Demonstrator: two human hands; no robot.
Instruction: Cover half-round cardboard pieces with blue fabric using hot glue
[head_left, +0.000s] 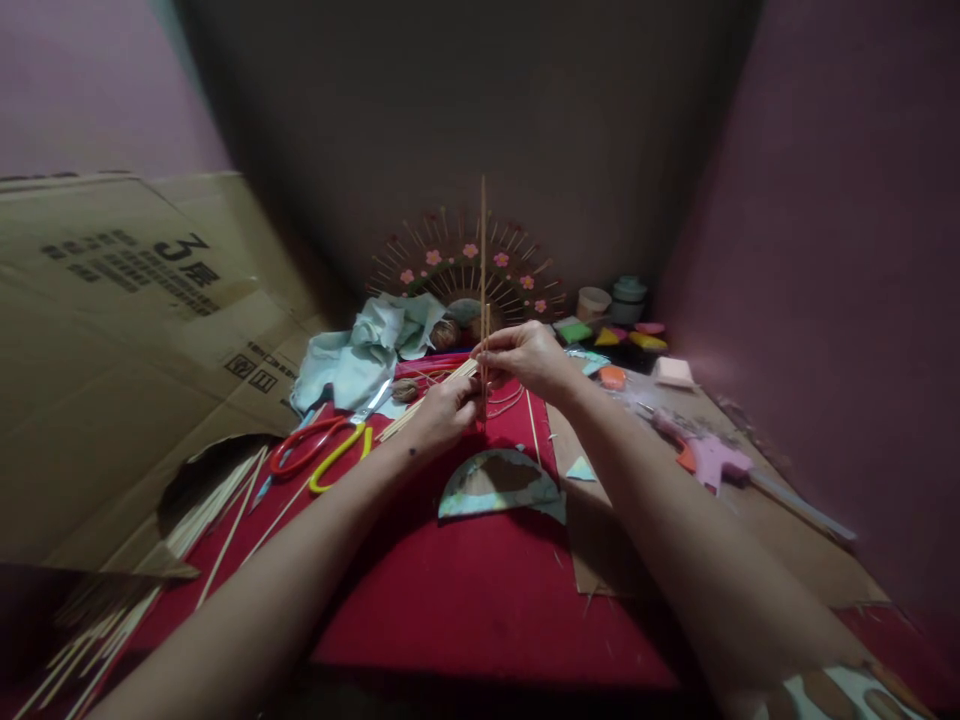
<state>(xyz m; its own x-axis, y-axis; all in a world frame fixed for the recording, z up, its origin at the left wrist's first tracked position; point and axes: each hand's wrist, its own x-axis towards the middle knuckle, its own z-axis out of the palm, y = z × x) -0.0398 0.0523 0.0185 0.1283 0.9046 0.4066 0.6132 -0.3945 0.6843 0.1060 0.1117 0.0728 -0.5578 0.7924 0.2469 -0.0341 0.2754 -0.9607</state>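
Note:
Thin wooden sticks (483,250) stand upright in front of me, one reaching much higher than the others. My right hand (531,358) pinches them between thumb and fingers from the right. Lower down, my left hand (444,415) is closed round their bottom part. A bundle of pale sticks (397,428) runs behind my left hand; whether the hand touches it I cannot tell. Below the hands lies a half-round piece (461,497) with a pale patterned rim and a brown middle. Scissors (319,455) with red and yellow handles lie left of my left hand.
A large cardboard box (112,380) fills the left side, with pale sticks (217,500) at its opening. Crumpled pale cloth (352,350) and a flower-decorated stick fan (469,262) are at the back. Right, a pink glue gun (716,460) lies on a cardboard sheet (795,500).

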